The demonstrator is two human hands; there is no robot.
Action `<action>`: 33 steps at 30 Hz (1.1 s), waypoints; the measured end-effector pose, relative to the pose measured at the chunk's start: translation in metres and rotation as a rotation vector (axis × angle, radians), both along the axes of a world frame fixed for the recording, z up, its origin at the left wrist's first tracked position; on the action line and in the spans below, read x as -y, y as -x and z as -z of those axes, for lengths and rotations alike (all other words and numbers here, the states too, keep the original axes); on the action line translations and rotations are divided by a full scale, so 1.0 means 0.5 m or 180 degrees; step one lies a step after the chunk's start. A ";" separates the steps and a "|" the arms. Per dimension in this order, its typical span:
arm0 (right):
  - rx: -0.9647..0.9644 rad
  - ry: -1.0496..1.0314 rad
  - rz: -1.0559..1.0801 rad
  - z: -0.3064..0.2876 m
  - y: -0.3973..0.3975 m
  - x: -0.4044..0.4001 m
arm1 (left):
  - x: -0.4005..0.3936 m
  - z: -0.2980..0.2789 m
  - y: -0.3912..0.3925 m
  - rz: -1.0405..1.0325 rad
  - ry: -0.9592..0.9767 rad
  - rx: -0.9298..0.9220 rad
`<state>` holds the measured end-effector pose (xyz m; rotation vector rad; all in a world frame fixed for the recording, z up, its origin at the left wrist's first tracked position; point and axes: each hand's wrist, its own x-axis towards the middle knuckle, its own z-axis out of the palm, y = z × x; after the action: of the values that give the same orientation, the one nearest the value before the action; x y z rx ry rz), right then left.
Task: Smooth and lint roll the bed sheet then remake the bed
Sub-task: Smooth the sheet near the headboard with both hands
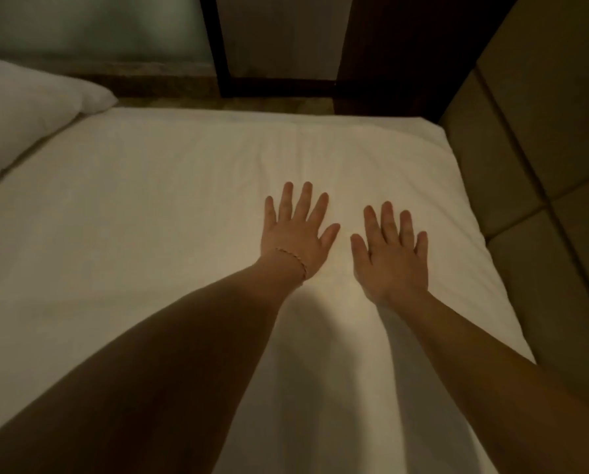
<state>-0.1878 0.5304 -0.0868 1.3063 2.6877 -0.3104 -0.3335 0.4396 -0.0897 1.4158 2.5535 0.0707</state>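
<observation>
Most of the view is the bed sheet (pixel 149 217), a pale, matte woven cloth pulled over the mattress, lying fairly flat with faint creases running toward the far right corner and soft ridges near the bottom edge between the forearms. To the right stands a padded headboard (pixel 542 165) of squared, smooth-looking panels with deep seams, its base touching the sheet's right edge. At the far left a plump white pillow (pixel 23 111) rests on the bed, rounded and soft, well apart from the hands. Both hands lie palm down on the sheet near the right side of the bed, fingers straight and spread wide, holding nothing: the left hand (pixel 295 234) sits just beside the right hand (pixel 394 254), thumbs pointing toward each other with a narrow strip of cloth between them. A thin beaded bracelet (pixel 295 260) circles the left wrist. The step in hand looks like smoothing, with the lint rolling and remaking not yet done; no roller is in view. To do it well, flat palms with even, light pressure should probably sweep outward from the middle toward the corner and edges, chasing creases off the mattress rather than bunching the thin cloth ahead of the fingers.
</observation>
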 end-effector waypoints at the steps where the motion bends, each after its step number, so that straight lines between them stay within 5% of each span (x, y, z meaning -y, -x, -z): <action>1: 0.0023 -0.0038 -0.0066 -0.003 -0.028 0.036 | 0.026 -0.001 -0.027 0.0021 0.0009 0.0026; 5: -0.0020 -0.0195 -0.0485 -0.012 -0.191 0.146 | 0.142 0.004 -0.133 0.0347 0.0091 0.0051; 11: 0.0061 0.0154 0.0453 -0.014 -0.274 0.241 | 0.269 -0.022 -0.228 0.0496 0.0420 0.0180; 16: 0.0209 -0.0038 -0.0753 -0.022 -0.408 0.422 | 0.438 -0.011 -0.421 0.0615 -0.0247 0.0254; 23: 0.0188 0.0225 0.0188 -0.025 -0.447 0.500 | 0.602 -0.012 -0.529 0.0543 -0.0450 0.0118; 28: 0.0241 0.0116 -0.0800 -0.029 -0.539 0.647 | 0.692 -0.006 -0.562 0.0403 -0.0939 0.0304; 33: 0.0237 0.0174 0.0290 -0.026 -0.591 0.656 | 0.846 -0.008 -0.570 0.0495 -0.0454 0.0164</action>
<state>0.1079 0.2024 -0.0740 1.3984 2.5453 -0.3359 -0.0482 0.0165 -0.0855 1.6371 2.4302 0.2647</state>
